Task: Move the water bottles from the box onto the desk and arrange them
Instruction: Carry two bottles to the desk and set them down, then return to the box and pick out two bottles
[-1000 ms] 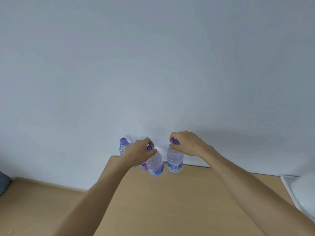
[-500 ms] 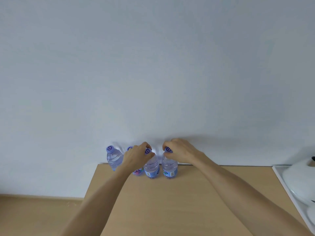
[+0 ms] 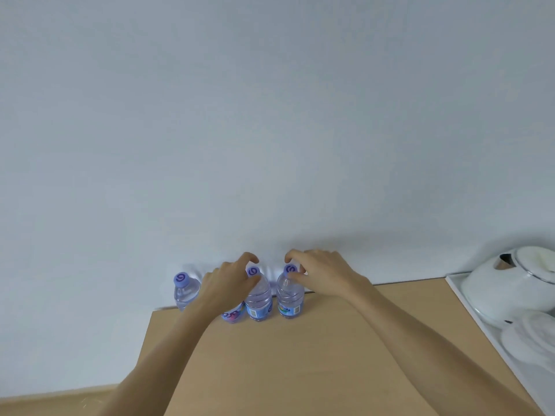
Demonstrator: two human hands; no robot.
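Several clear water bottles with purple caps stand upright in a row at the far left edge of the wooden desk (image 3: 300,361), against the wall. The leftmost bottle (image 3: 183,291) stands alone. My left hand (image 3: 226,285) hides most of the second bottle (image 3: 232,315) and curls round the neck of the third bottle (image 3: 259,300), thumb on its shoulder. My right hand (image 3: 322,273) pinches the fourth bottle (image 3: 289,298) at its cap, thumb and index finger on either side. The box is out of view.
A white tray (image 3: 468,307) lies at the desk's right edge, carrying a white kettle (image 3: 510,285) and a white round lidded piece (image 3: 531,334). A plain wall rises right behind the bottles. Wooden floor (image 3: 45,403) shows at lower left.
Both hands lowered their bottles from the air onto the desk beside the other two. The fingers have since spread so that both caps show.
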